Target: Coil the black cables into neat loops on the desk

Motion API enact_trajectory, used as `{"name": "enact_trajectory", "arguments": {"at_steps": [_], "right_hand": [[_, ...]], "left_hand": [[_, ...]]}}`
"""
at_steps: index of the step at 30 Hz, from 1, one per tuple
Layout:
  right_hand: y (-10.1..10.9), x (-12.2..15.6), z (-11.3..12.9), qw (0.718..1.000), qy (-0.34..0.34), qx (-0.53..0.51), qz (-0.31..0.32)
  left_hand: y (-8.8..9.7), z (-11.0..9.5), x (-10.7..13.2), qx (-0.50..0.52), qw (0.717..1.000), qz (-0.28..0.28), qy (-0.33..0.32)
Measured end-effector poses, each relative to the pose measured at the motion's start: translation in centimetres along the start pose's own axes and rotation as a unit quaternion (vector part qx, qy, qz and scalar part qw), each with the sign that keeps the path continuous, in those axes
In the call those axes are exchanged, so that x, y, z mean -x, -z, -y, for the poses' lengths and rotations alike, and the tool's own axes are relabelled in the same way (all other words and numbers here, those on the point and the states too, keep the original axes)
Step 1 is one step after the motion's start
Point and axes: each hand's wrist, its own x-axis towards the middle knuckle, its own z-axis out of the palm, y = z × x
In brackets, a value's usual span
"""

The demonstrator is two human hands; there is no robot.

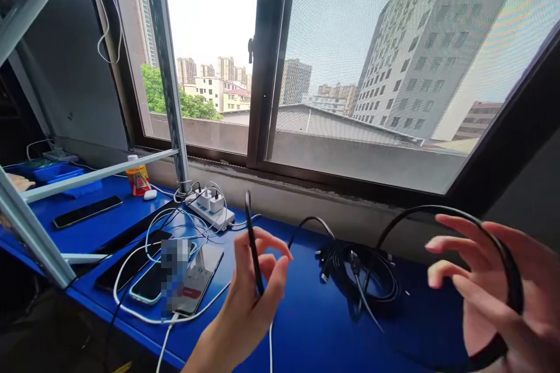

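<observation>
Above the front of the blue table, my left hand [258,285] holds a short upright length of black cable [252,239] between thumb and curled fingers. My right hand [494,285], at the right edge, has loosely bent fingers with a loop of thicker-looking black cable [513,280] running across the palm. That loop arches left and down toward a coiled heap of black cables [371,280] on the table between my hands. Several dark plugs show at the heap. Whether both hands hold the same cable cannot be made out.
Several phones [199,282] and white cables lie on the blue table [306,332] at left. A white power strip [210,210] with chargers stands by the wall. A metal shelf frame [168,64] rises at left, before the window [258,87]. Another phone [87,212] and a red-yellow container [138,179] sit farther left.
</observation>
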Motion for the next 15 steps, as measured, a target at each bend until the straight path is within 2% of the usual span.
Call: {"name": "enact_trajectory", "arguments": {"at_steps": [2, 4, 7, 10, 12, 15], "right_hand": [[-2.3, -0.2, 0.5, 0.997, 0.036, 0.044, 0.059], [-4.0, -0.3, 0.5, 0.987, 0.07, 0.114, 0.088], [-5.1, -0.3, 0.2, 0.983, 0.076, 0.148, 0.074], [-5.5, 0.1, 0.2, 0.992, 0.074, 0.085, 0.048], [-5.5, 0.2, 0.3, 0.996, 0.073, 0.043, 0.018], [-5.5, 0.2, 0.2, 0.998, 0.058, 0.004, 0.002]], "left_hand": [[-1.5, 0.1, -0.6, -0.025, 0.996, 0.076, 0.042], [-2.8, 0.2, -1.5, -0.053, 0.988, 0.123, 0.082], [-4.3, 0.5, -2.9, -0.032, 0.972, 0.182, 0.147], [-5.3, 0.9, -4.6, 0.055, 0.949, 0.254, 0.176], [-5.5, 1.0, -5.8, 0.105, 0.952, 0.246, 0.151], [-4.9, 0.9, -7.5, 0.179, 0.966, 0.167, 0.088]]}}
